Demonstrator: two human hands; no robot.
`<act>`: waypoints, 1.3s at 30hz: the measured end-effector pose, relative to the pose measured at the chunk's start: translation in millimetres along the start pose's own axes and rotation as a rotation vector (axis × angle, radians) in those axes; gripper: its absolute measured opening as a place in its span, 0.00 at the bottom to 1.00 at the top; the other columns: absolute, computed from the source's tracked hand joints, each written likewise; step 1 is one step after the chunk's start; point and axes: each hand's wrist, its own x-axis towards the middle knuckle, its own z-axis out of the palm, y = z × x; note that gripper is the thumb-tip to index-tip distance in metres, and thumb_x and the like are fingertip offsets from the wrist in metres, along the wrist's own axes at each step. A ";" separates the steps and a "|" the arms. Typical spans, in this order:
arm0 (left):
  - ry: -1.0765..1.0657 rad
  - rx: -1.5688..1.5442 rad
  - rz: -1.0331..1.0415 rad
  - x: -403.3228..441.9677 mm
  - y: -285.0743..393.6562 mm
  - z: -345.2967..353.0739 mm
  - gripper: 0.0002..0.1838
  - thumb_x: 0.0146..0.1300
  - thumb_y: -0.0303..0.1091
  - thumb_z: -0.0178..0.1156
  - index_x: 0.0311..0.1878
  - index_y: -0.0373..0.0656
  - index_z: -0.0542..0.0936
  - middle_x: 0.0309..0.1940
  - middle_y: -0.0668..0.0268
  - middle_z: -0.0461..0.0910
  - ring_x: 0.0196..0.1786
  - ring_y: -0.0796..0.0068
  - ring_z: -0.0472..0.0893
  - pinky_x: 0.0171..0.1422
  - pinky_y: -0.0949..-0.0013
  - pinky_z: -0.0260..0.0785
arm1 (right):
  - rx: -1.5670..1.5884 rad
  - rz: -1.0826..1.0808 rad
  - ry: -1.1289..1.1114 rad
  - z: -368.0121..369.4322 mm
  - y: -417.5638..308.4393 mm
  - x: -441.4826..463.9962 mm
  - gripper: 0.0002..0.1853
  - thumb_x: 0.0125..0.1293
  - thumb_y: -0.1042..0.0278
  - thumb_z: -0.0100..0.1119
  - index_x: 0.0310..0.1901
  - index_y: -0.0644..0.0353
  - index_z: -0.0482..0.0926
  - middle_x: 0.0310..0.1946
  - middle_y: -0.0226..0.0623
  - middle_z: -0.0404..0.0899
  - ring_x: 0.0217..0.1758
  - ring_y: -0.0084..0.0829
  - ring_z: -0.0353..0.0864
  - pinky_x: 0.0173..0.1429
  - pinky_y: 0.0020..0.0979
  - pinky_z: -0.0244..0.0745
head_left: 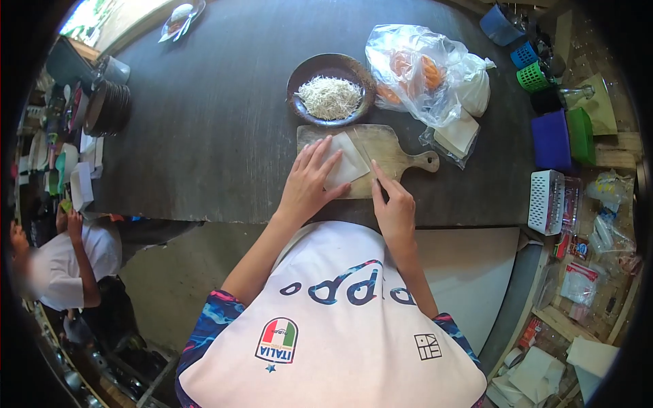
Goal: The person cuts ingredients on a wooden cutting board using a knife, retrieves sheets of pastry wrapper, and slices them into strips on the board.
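Note:
A wooden cutting board [408,162] with a handle on its right lies near the table's front edge. On it is a white square sheet [349,163], which looks like a spring roll wrapper; whether it is one or a stack I cannot tell. My left hand [309,178] presses on the sheet's left side, fingers spread. My right hand [394,204] grips a knife [363,147], its blade along the sheet's right edge and its handle mostly hidden. Behind the board stands a dark bowl [294,97] of shredded white food [330,97].
Beside the bowl are a clear plastic bag [415,68] with orange items and a packet of white squares [457,134]. Stacked dark plates [107,109] stand at left; a plate with a spoon [181,19] lies far back. Baskets [547,200] line the right. A person [75,262] sits at left.

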 end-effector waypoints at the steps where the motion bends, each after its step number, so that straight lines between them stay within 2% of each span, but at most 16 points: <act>1: -0.013 -0.003 0.016 -0.1 -3.4 -0.8 0.42 0.67 0.53 0.79 0.80 0.48 0.79 0.87 0.54 0.68 0.87 0.48 0.68 0.92 0.45 0.60 | 0.007 0.004 0.004 0.0 0.8 -0.3 0.25 0.82 0.65 0.66 0.78 0.40 0.83 0.38 0.50 0.86 0.41 0.54 0.89 0.50 0.51 0.83; 2: -0.025 -0.006 0.033 -0.3 -7.2 -1.3 0.41 0.67 0.53 0.79 0.80 0.49 0.79 0.87 0.55 0.68 0.87 0.49 0.68 0.92 0.45 0.60 | 0.014 0.008 0.009 0.5 0.7 -0.8 0.25 0.82 0.65 0.66 0.78 0.40 0.83 0.38 0.50 0.86 0.41 0.54 0.89 0.50 0.51 0.83; 5: -0.062 -0.005 0.089 2.1 -17.2 -7.8 0.41 0.67 0.53 0.78 0.80 0.49 0.79 0.87 0.57 0.69 0.87 0.51 0.68 0.93 0.45 0.59 | 0.024 0.080 -0.076 -2.5 -9.9 -3.9 0.25 0.81 0.68 0.66 0.77 0.43 0.84 0.45 0.56 0.90 0.47 0.57 0.90 0.55 0.48 0.84; 9: -0.126 -0.011 0.169 7.2 -26.4 -23.1 0.39 0.68 0.53 0.77 0.79 0.49 0.80 0.86 0.58 0.69 0.87 0.53 0.69 0.93 0.45 0.59 | 0.068 0.077 -0.056 6.8 -19.4 -14.4 0.26 0.81 0.68 0.65 0.78 0.41 0.84 0.41 0.54 0.88 0.44 0.56 0.89 0.52 0.49 0.84; 11: -0.119 0.002 0.189 7.9 -31.9 -20.6 0.39 0.69 0.53 0.77 0.79 0.48 0.80 0.86 0.58 0.70 0.86 0.53 0.69 0.92 0.46 0.60 | 0.072 0.065 -0.019 14.5 -22.9 -17.3 0.26 0.81 0.67 0.65 0.78 0.39 0.83 0.36 0.51 0.84 0.40 0.56 0.88 0.49 0.51 0.83; 14: -0.090 0.022 0.188 10.4 -32.6 -13.0 0.39 0.69 0.53 0.77 0.77 0.42 0.80 0.84 0.56 0.72 0.84 0.53 0.71 0.90 0.48 0.63 | 0.027 0.094 0.014 20.2 -34.1 -18.1 0.27 0.81 0.67 0.65 0.78 0.38 0.83 0.35 0.50 0.82 0.39 0.56 0.88 0.49 0.51 0.84; 18: -0.062 -0.001 0.160 15.7 -19.9 -7.6 0.39 0.69 0.52 0.77 0.75 0.37 0.81 0.83 0.54 0.73 0.83 0.53 0.72 0.88 0.50 0.65 | -0.014 0.125 0.011 30.1 -40.4 -20.9 0.27 0.82 0.65 0.64 0.79 0.34 0.82 0.36 0.48 0.81 0.38 0.55 0.88 0.48 0.53 0.84; 26: -0.112 -0.065 0.270 23.4 -35.6 -10.1 0.40 0.70 0.50 0.75 0.79 0.38 0.78 0.83 0.55 0.73 0.84 0.51 0.71 0.89 0.50 0.64 | -0.111 0.202 -0.005 32.7 -52.9 -23.6 0.28 0.84 0.61 0.61 0.81 0.25 0.78 0.37 0.44 0.80 0.38 0.54 0.89 0.47 0.54 0.86; 33: -0.108 -0.178 0.227 20.2 -37.0 -7.1 0.38 0.69 0.45 0.77 0.79 0.38 0.78 0.82 0.54 0.74 0.84 0.48 0.72 0.87 0.49 0.68 | -0.197 0.188 -0.038 31.1 -55.5 -21.9 0.29 0.84 0.61 0.61 0.82 0.22 0.77 0.37 0.44 0.81 0.37 0.53 0.90 0.44 0.54 0.88; 36: -0.104 -0.183 0.226 20.9 -33.9 -9.6 0.38 0.69 0.44 0.76 0.77 0.33 0.78 0.81 0.52 0.75 0.83 0.47 0.73 0.88 0.50 0.68 | -0.197 0.168 -0.036 31.6 -55.8 -20.0 0.29 0.84 0.60 0.61 0.82 0.23 0.76 0.38 0.45 0.82 0.37 0.53 0.92 0.43 0.53 0.89; 39: -0.106 -0.179 0.221 20.8 -34.0 -8.9 0.38 0.69 0.44 0.76 0.77 0.34 0.79 0.81 0.51 0.75 0.84 0.47 0.72 0.88 0.50 0.68 | -0.233 0.166 -0.039 34.0 -57.4 -18.7 0.29 0.85 0.60 0.61 0.83 0.23 0.76 0.39 0.45 0.83 0.36 0.53 0.93 0.43 0.52 0.90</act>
